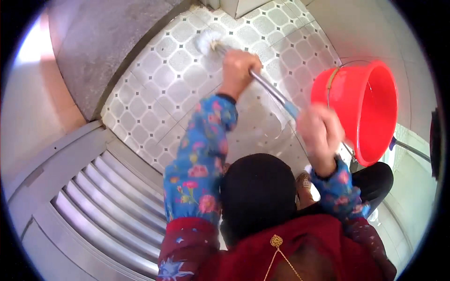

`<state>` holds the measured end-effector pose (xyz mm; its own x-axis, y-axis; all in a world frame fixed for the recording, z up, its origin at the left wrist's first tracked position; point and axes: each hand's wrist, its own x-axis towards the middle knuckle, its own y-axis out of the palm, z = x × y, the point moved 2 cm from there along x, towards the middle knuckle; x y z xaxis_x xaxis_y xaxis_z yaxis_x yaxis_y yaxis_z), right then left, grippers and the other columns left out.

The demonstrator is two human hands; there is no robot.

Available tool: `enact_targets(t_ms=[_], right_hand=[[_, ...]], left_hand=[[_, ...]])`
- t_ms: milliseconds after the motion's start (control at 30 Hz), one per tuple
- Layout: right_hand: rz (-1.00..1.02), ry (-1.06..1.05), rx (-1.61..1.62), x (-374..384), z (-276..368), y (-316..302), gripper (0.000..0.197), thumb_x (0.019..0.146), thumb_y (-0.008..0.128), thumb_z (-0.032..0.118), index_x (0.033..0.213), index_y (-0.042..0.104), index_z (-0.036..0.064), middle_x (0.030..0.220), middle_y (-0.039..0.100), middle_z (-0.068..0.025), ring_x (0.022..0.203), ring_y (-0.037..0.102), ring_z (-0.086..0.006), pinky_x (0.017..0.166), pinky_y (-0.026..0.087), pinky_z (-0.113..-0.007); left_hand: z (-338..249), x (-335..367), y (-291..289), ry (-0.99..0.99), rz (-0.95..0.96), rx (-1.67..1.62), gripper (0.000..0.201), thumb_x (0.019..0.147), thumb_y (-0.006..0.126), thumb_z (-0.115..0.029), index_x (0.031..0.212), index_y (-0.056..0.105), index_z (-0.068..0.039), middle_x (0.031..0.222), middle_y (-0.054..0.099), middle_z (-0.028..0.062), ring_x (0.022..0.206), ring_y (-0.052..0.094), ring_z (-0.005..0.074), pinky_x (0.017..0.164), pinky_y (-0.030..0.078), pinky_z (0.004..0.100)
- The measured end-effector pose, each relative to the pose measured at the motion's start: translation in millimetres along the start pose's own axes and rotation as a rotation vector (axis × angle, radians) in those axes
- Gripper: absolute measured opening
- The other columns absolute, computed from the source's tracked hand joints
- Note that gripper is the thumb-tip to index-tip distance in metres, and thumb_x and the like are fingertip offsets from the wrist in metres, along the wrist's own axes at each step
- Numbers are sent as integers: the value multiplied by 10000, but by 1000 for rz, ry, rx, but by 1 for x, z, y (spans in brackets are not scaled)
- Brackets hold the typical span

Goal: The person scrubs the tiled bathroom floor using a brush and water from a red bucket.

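A long-handled scrubbing brush (270, 88) slants across the middle of the view, its pale, blurred head (209, 43) against the patterned tile floor (183, 86). My left hand (240, 70) is wrapped round the metal shaft near the head. Farther back, my right hand (319, 133) grips the handle's end, just behind a blue-grey section; motion blurs its fingers. Beside that hand on the right is a red bucket (338, 86) with a wire handle. It is tipped, its open mouth facing right. The brush's bristles are too blurred to make out.
A grey louvred door (117, 201) stands at the lower left. A dark grey slab edge (105, 37) borders the tiles at the upper left. Walls close in at the right, where another handle (412, 151) sticks out behind the bucket. My foot (304, 187) is near my right forearm.
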<state>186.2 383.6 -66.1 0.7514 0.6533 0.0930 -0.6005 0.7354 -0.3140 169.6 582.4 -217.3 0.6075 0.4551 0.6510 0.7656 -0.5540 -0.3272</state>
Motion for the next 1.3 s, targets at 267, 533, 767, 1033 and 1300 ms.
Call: enact_targets(t_ms=[267,533,767,1033,1300], right_hand=[[0,125,252,-42,26,-61,125,853,448,52,842,539,-33,681,573,-88,569,506,-115,520,423,-247],[-64,124,190,46,-4,-5,153,883,453,77,998,501,-12,643,464,-37,527,415,-101,504,378,-243],[-59,83,250,-19,34,-67,119,871,435,84,838,474,-24,564,475,-64,480,442,-145,477,414,-267],[-69,40,166,59,-13,7,133,887,420,51,959,514,-7,628,449,-4,511,403,-85,496,380,-255],[-109,44,61,-4,8,-51,108,878,428,70,929,473,-13,592,443,-46,503,425,-137,469,396,-288]], left_hand=[[-64,-38,35,-89,48,30,117,553,576,-115,488,516,-192,477,471,4,480,482,207,504,347,323],[19,35,17,8,4,159,140,502,596,-95,468,476,-158,468,463,10,475,480,225,492,346,339],[-72,-23,51,-100,216,-20,133,594,600,-102,535,503,-172,535,525,15,521,522,201,505,372,319],[42,37,26,7,57,184,178,518,594,-81,450,451,-164,489,490,22,504,504,224,498,344,340],[-23,4,63,20,-37,-66,170,565,611,-147,479,474,-199,497,480,-22,505,487,195,506,329,330]])
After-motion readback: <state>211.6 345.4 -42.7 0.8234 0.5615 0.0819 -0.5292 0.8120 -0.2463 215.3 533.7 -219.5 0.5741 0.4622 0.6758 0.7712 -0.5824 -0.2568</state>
